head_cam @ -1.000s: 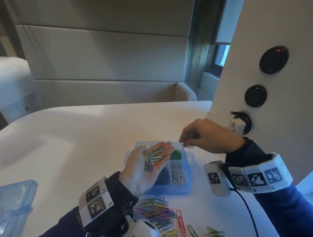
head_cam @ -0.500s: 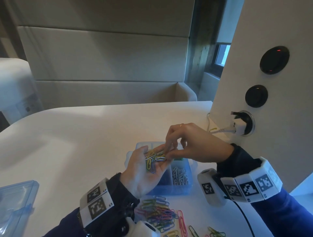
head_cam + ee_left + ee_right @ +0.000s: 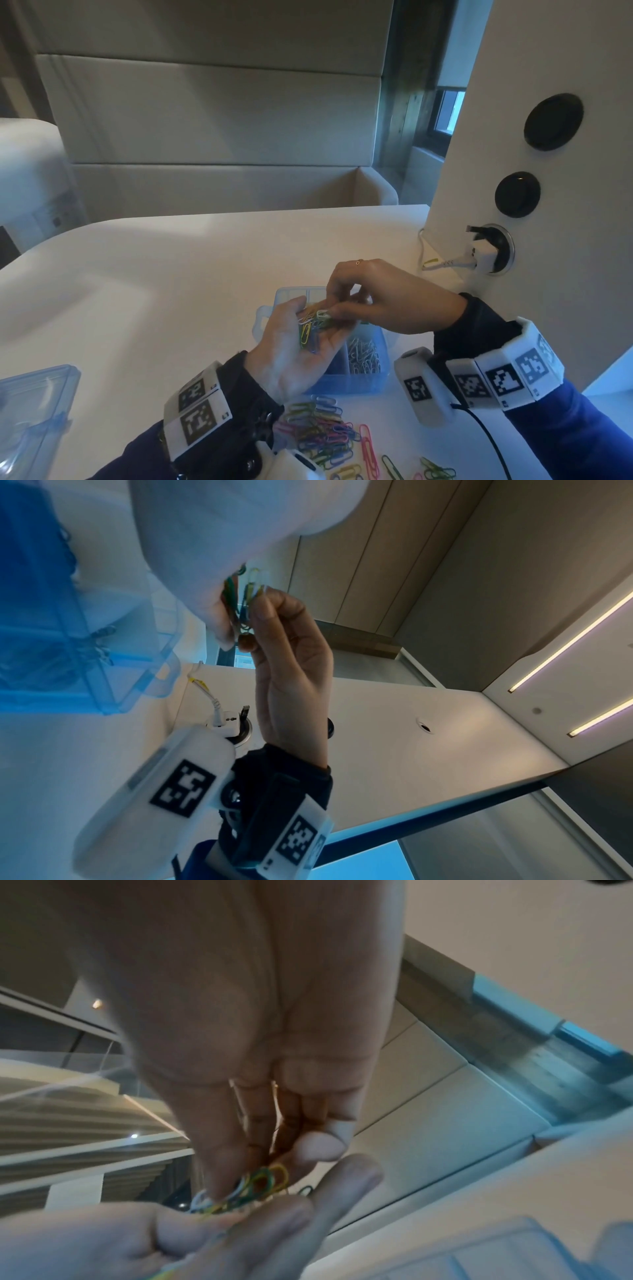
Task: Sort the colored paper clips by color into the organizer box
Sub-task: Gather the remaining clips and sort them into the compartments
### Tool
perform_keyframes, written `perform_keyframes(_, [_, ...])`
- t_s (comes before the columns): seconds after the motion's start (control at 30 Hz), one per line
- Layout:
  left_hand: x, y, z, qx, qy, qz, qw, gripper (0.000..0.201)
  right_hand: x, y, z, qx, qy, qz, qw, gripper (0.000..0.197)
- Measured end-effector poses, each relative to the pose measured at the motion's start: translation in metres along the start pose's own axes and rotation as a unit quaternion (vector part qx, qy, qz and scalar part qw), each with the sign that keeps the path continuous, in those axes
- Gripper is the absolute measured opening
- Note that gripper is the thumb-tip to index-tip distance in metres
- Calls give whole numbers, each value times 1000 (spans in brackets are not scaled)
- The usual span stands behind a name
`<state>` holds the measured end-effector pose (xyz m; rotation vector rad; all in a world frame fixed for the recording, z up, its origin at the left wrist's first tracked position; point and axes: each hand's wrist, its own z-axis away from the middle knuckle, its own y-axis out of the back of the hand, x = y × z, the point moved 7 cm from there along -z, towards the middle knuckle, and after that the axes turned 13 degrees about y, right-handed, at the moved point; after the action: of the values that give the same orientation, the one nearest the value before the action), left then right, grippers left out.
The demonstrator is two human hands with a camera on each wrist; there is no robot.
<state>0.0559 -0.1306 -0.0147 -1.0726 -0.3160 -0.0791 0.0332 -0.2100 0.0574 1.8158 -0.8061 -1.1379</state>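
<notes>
My left hand (image 3: pixel 297 349) is held palm up over the blue organizer box (image 3: pixel 346 383) and carries a small heap of mixed paper clips (image 3: pixel 313 327) in yellow, green, white and blue. My right hand (image 3: pixel 334 311) reaches in from the right, and its thumb and fingertips pinch clips in that heap. The right wrist view shows the pinch on the clips (image 3: pixel 255 1184) above the left hand's fingers (image 3: pixel 267 1223). In the box, white clips (image 3: pixel 364 354) fill the front right compartment. My hands hide the back compartments.
A loose pile of mixed clips (image 3: pixel 322 433) lies on the white table just in front of the box. The clear blue lid (image 3: pixel 30 414) sits at the far left. A white pillar with a plugged-in charger (image 3: pixel 479 255) stands close on the right.
My right hand has come back left from above the box's rear right compartment to my left palm and now pinches clips there. The left hand has barely moved.
</notes>
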Motion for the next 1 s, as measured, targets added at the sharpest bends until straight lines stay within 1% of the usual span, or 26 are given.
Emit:
perform_keyframes(0.1, [2,5,-2,16,-1,0,1000,52,7,4,3,16,-33,-61,997,8])
perform_keyframes(0.23, [4,11,-5,25,3,-4,1000,53,16,8,7,13,-63,-88,994,6])
perform_keyframes(0.4, [5,16,-9,39,7,-17,999,53,27,12,20,-75,-113,-52,989,17])
perform_keyframes(0.5, [5,18,-9,51,8,-14,999,56,32,15,26,-93,-139,-31,985,21])
perform_keyframes(0.7, [10,18,-8,49,-2,-13,999,58,36,10,33,-154,-183,-11,971,36])
perform_keyframes(0.87, [15,17,-6,42,-8,-9,999,59,39,10,36,-160,-199,-10,967,39])
perform_keyframes(1.0, [30,16,-4,27,-28,1,999,58,43,14,35,-115,-204,-36,972,41])
